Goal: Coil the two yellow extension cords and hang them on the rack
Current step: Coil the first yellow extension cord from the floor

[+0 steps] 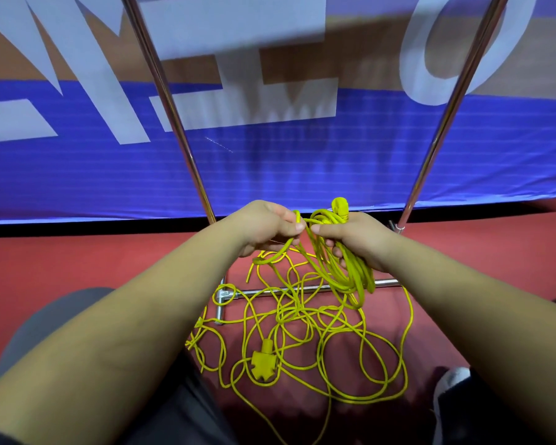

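**Yellow cord part-coiled, next loop to be fed from the left**
The gathered coil (344, 268) is held in the right hand (358, 240), its fingers (337, 252) clenched round it and its loops hanging downward. A feeding strand (280, 252) is pinched by the left hand (264, 224), just beside the coil on its left. The loose cord (302, 332) lies tangled on the floor (77, 258) below both hands, across the rack base bar (270, 290).

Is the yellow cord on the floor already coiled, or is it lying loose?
Loose. The cord sprawls in irregular, crossing loops on the floor; only a few loops are gathered in the right hand.
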A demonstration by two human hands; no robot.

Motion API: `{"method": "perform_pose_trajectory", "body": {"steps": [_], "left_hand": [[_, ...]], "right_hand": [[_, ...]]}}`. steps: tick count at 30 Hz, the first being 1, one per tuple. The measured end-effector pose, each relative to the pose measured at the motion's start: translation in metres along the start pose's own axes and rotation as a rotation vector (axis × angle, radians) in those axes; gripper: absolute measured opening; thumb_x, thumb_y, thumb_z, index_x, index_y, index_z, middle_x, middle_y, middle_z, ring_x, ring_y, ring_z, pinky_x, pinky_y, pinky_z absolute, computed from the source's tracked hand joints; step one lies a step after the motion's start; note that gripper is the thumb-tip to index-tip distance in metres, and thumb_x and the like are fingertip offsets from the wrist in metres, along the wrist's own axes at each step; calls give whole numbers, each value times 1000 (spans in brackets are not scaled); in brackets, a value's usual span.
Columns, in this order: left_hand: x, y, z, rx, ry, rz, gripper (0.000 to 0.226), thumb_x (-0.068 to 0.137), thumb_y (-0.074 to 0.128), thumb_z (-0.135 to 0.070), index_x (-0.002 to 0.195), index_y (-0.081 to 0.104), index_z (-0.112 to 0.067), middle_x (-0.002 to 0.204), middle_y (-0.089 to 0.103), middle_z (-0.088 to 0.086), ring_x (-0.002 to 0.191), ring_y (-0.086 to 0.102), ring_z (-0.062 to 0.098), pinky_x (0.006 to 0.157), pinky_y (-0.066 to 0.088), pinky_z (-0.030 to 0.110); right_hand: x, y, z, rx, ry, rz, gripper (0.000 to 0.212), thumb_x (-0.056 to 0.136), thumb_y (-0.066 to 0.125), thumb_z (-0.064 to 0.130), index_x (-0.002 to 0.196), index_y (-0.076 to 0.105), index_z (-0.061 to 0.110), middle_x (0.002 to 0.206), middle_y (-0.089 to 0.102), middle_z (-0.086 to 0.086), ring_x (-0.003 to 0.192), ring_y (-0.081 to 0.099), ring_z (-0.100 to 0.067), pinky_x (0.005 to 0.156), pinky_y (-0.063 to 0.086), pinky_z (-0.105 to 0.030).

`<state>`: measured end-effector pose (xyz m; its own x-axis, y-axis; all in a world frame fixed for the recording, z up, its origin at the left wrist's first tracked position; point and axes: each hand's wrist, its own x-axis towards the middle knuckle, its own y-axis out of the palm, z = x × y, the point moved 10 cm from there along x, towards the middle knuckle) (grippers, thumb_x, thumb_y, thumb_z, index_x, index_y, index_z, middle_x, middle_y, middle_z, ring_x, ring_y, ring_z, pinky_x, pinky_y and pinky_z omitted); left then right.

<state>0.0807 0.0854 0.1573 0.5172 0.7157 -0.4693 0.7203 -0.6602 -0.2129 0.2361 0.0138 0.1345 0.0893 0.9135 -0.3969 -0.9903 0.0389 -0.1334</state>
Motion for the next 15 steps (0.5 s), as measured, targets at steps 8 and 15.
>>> {"method": "perform_pose_trajectory", "body": {"steps": [8, 15], "left_hand": [[1, 9, -10, -408, -45, -107, 32, 86, 83, -13, 109, 71, 6, 88, 75, 11, 77, 77, 16, 61, 61, 21], [2, 4, 5, -314, -144, -210, 48, 82, 85, -43, 113, 72, -8, 94, 79, 0, 71, 76, 12, 45, 51, 22]], "right_hand": [[-6, 20, 5, 172, 12, 39, 16, 96, 69, 16, 82, 66, 8, 64, 59, -8, 51, 52, -19, 52, 48, -31], [-6, 27, -5, 327, 92, 36, 19, 95, 58, 17, 90, 69, 2, 70, 66, -9, 57, 60, -20, 57, 51, -33]]}}
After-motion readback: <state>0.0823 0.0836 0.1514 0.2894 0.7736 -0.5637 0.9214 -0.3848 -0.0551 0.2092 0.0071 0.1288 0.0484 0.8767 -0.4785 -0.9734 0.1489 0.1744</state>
